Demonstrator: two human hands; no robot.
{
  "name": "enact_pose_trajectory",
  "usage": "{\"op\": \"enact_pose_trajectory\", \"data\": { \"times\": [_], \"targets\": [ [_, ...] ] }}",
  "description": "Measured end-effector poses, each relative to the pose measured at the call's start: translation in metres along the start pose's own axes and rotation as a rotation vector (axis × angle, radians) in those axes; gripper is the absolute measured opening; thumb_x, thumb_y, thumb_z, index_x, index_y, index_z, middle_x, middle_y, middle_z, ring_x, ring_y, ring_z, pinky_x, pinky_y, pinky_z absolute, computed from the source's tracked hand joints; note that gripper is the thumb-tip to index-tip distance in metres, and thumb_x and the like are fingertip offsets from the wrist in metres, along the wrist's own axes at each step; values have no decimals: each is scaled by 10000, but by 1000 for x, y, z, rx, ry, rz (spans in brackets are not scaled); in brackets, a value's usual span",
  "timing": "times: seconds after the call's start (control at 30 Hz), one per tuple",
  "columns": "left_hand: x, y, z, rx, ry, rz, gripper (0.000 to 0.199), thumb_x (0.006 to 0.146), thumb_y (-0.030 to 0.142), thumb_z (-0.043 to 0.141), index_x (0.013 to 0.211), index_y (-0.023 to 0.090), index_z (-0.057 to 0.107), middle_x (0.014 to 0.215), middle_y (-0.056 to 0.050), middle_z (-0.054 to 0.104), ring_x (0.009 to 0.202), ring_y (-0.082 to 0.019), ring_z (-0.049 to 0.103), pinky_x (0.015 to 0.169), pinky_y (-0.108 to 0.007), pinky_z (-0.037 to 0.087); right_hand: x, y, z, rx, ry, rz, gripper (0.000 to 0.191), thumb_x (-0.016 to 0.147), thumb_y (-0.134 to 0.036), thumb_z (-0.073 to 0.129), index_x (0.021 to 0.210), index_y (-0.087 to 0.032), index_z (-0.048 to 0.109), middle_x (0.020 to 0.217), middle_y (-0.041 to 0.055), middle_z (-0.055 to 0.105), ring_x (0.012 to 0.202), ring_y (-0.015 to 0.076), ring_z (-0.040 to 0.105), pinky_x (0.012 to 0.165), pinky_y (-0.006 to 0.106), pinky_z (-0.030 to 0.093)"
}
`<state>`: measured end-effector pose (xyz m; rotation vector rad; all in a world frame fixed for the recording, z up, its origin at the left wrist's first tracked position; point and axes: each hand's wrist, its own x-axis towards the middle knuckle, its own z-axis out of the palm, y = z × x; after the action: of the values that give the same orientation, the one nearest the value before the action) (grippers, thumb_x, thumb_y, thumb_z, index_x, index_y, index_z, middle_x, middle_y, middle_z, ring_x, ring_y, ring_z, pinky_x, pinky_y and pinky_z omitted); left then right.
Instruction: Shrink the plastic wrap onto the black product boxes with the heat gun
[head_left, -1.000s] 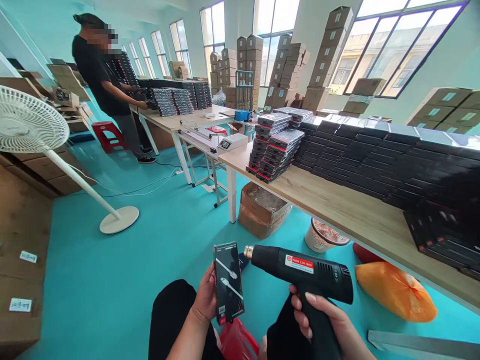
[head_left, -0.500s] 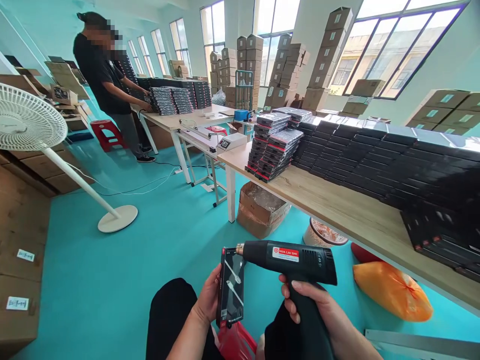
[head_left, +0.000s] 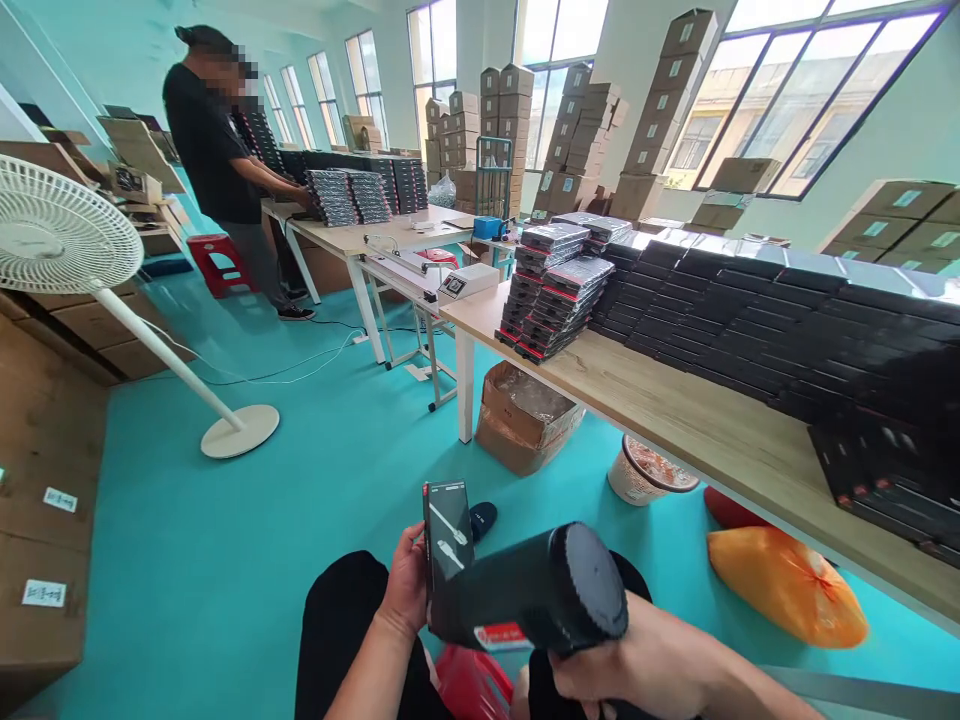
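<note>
My left hand (head_left: 405,585) grips a slim black retail box (head_left: 448,540) printed with a white cable picture, holding it upright. My right hand (head_left: 622,675) wraps around the handle of a black heat gun (head_left: 525,590). Its round rear end faces me, and its body crosses in front of the box's lower part. The nozzle is hidden, so I cannot tell how close it is to the box. A red plastic bag (head_left: 469,685) lies by my black-clad knees, below both hands.
To the right, a long wooden table (head_left: 675,400) carries rows of black boxes (head_left: 750,320) and shrink-wrapped stacks (head_left: 559,290). A person (head_left: 214,140) works at a farther table. A white floor fan (head_left: 64,225) stands left. An orange bag (head_left: 784,590) lies on the teal floor.
The heat gun has swung round, its rear end now facing me and its body lying across the box. The box has moved slightly left and up in my left hand.
</note>
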<state>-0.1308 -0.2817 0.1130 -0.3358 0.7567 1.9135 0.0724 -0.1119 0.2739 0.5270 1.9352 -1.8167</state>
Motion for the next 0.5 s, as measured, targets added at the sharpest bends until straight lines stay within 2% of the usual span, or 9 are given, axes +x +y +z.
{"op": "enact_pose_trajectory", "data": {
  "times": [0.07,0.17,0.23,0.33,0.5],
  "targets": [
    [0,0,1,-7,11,19,251,872,343,578,814,145,722,713,-86,758,767,-282,751,777,-396,587,1,1,0,17,68,-7,109,700,-254,624,623,-177,624,552,-4,580,544,153,533,530,278,417],
    [2,-3,1,21,18,6,266,867,353,586,746,149,705,661,-89,740,771,-293,753,784,-408,589,9,-3,-1,240,289,-115,208,737,-348,664,838,-167,668,594,-10,596,582,167,550,572,300,454],
    [2,-6,2,51,8,-14,274,865,360,590,749,142,708,670,-96,741,765,-294,752,776,-407,589,14,-13,-1,362,265,-155,317,723,-379,704,951,-165,654,616,-14,614,567,165,550,564,305,457],
    [3,-9,2,76,23,5,236,856,338,609,791,141,721,699,-87,753,763,-287,751,765,-399,590,21,-29,-3,395,184,-182,342,689,-371,737,935,-153,643,558,-21,609,506,150,521,525,296,430],
    [-2,-4,1,47,-6,-23,223,860,347,615,799,152,702,758,-94,763,826,-301,752,783,-416,589,32,-30,-30,410,342,-156,298,686,-340,743,892,-154,636,640,-13,633,525,137,556,482,267,428]
  ]
}}
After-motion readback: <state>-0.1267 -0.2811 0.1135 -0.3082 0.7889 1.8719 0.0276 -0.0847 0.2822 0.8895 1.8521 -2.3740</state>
